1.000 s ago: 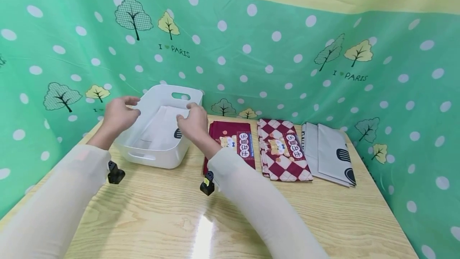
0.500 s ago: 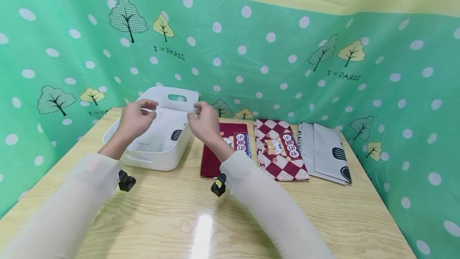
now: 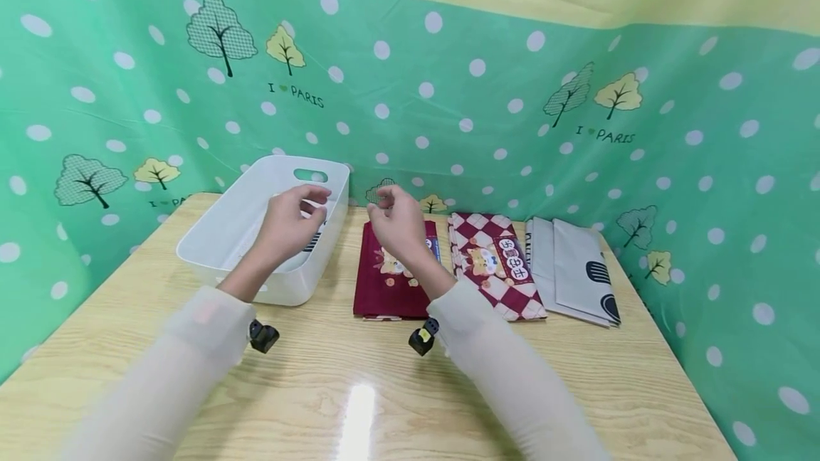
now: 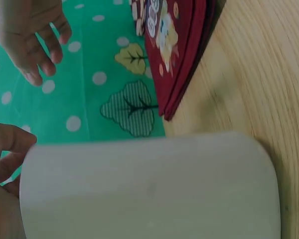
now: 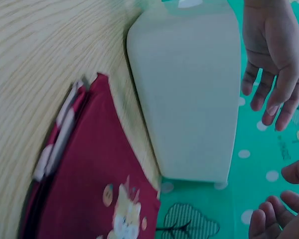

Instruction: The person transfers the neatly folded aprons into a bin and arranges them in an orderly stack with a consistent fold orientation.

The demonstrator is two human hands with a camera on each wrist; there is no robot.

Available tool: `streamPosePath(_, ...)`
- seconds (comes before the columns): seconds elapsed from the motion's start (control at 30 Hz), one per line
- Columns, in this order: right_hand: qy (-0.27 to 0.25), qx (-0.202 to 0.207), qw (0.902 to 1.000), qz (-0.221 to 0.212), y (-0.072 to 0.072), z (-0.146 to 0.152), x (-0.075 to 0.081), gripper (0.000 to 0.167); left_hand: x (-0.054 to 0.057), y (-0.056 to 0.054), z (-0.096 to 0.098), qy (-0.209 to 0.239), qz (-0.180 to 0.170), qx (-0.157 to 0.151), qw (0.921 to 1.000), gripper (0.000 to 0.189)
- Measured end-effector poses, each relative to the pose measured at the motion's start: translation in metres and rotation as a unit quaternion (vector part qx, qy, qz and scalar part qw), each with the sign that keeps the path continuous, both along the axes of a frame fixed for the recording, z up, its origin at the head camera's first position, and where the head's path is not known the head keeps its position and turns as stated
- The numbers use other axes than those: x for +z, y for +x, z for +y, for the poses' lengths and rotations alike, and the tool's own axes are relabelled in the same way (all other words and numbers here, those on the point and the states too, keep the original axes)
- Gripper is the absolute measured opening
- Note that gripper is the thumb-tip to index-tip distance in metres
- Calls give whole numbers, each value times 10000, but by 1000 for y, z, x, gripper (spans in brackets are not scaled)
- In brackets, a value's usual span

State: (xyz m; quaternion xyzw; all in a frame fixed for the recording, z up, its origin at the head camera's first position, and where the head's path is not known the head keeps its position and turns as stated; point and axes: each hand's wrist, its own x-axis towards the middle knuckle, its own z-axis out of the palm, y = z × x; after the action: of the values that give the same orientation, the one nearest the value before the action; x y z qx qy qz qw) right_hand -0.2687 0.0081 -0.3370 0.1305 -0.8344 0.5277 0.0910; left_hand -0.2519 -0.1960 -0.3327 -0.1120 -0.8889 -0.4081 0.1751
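Note:
My left hand hovers over the right side of a white plastic basket, its fingers loosely curled and holding nothing. Inside the basket lies a pale cloth with black stripes, largely hidden by that hand and forearm. Above the folded dark red cloth is my right hand, with nothing in its relaxed fingers. In the right wrist view, the right hand stays apart from the basket and the dark red cloth. The left wrist view has the left hand beyond the basket's edge.
A red-and-white checked folded cloth lies right of the dark red one. Farther right is a folded grey cloth with black prints. All rest on a wooden table, with a green dotted curtain behind it.
Both hands have moved right, from over the basket. The left is now at its right side and the right is above the dark red cloth. The head view has shifted slightly.

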Motion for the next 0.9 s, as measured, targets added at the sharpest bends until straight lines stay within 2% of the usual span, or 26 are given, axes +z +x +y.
streamPosePath(0.2, 25, -3, 10000, -23, -1, 25, -8, 32, -5, 4, 23, -254, 218, -248, 9991, 30)
streamPosePath(0.4, -258, -111, 9995, -114, -1, 47, -14, 28, -8, 16, 48, -489, 263, -441, 9975, 31)
streamPosePath(0.53, -333, -239, 9991, -140, -2, 61, -19, 27, -10, 23, 62, -619, 70, -501, 9968, 35)
streamPosePath(0.7, -349, -519, 9973, -390, -5, 78, -27, 29, -18, 22, 74, -756, -155, -611, 9951, 41)
streamPosePath(0.9, 123, -676, 9945, -786, -7, 96, -34, 36, -30, 17, 84, -941, -824, -506, 9909, 48)
